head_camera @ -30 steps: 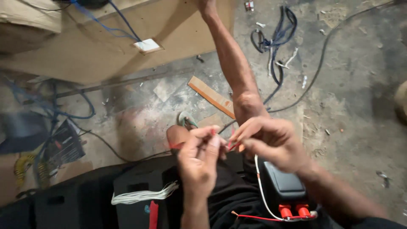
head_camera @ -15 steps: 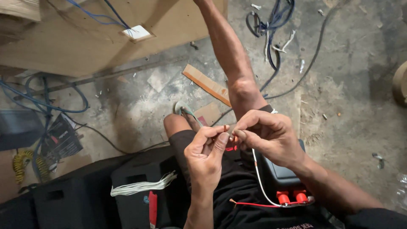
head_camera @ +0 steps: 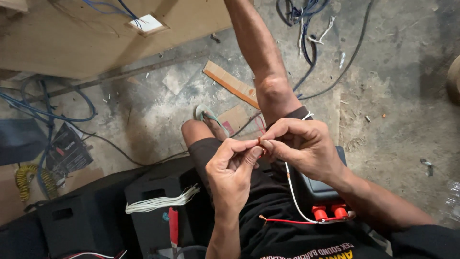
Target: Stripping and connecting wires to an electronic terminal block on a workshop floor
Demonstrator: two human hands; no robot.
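My left hand (head_camera: 232, 168) and my right hand (head_camera: 302, 144) meet fingertip to fingertip over my lap. Between them they pinch the bare end of a thin red wire (head_camera: 260, 142). A white wire (head_camera: 293, 194) hangs from under my right hand and curves down to a small red two-post terminal (head_camera: 329, 212) lying on my lap. Another stretch of red wire (head_camera: 285, 221) runs along my black shirt to that terminal. My right leg (head_camera: 258, 52) stretches out across the concrete floor.
A bundle of white wires (head_camera: 160, 200) lies on a black speaker box (head_camera: 158, 211) at lower left, with a red-handled tool (head_camera: 173, 230) beside it. Blue cables (head_camera: 48, 115), a yellow coiled cord (head_camera: 24, 180), a wooden board (head_camera: 72, 33), a wood strip (head_camera: 230, 84) and a sandal (head_camera: 208, 115) are around.
My view has shifted slightly, and both hands have drawn closer together at the wire end, fingers working it. The rest of the scene is unchanged.
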